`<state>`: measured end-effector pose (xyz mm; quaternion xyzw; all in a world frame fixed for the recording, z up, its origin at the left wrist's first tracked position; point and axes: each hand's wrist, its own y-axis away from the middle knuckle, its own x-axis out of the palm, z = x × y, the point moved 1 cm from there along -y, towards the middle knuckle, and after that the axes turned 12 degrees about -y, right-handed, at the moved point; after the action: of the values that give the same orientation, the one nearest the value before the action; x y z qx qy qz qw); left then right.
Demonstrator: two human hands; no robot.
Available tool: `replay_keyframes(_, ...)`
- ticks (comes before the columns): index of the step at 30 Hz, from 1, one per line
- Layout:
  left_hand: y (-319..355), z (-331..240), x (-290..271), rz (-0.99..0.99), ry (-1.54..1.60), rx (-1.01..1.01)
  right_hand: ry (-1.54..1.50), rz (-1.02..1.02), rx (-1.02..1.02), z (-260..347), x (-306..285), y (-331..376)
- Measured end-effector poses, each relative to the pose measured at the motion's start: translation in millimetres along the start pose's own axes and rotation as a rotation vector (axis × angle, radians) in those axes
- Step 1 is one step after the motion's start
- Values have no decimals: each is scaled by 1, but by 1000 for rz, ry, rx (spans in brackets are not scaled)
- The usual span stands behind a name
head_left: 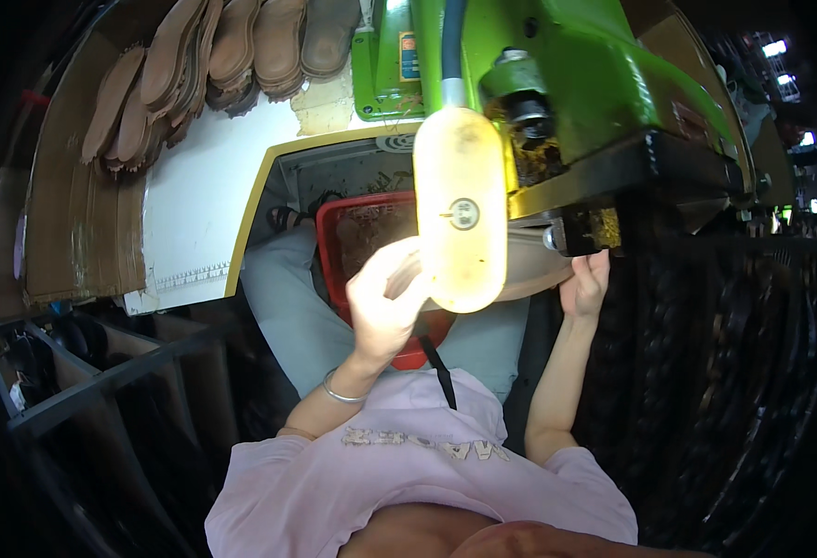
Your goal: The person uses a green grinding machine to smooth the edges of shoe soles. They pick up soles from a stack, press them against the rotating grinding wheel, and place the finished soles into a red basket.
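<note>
A brownish insole (531, 270) is under the head of a green machine (585, 84), its middle partly hidden by a lit oval lamp (462, 270). My left hand (385, 302) is closed at the insole's left end, with its fingertips running behind the lamp. At the other end my right hand (585, 284) pinches the insole's edge, just below the dark metal working part (587, 231). The point where the machine meets the insole is mostly covered by the lamp and the machine's arm.
Stacked brown insoles (278, 46) with ragged edges lie at the far left on a white table (199, 214) and cardboard (83, 223). Below my hands, a red basin (329, 251) holds scraps. Divided grey racks (115, 372) stand left; dark hanging items (706, 372) fill the right.
</note>
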<state>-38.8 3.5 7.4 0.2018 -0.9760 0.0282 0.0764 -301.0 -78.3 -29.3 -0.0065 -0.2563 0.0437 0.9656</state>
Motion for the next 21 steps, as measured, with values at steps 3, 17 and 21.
replay_keyframes(3, -2, 8, 18, 70, 80, -19, -103, -101, -3, -15, -19, 25)
replay_keyframes(17, -9, 50, 10, 14, -25, 38, 11, -139, -35, 13, -4, 22)
replay_keyframes(21, -6, 49, 12, 0, -75, 83, 0, -66, -65, 20, -12, 10)
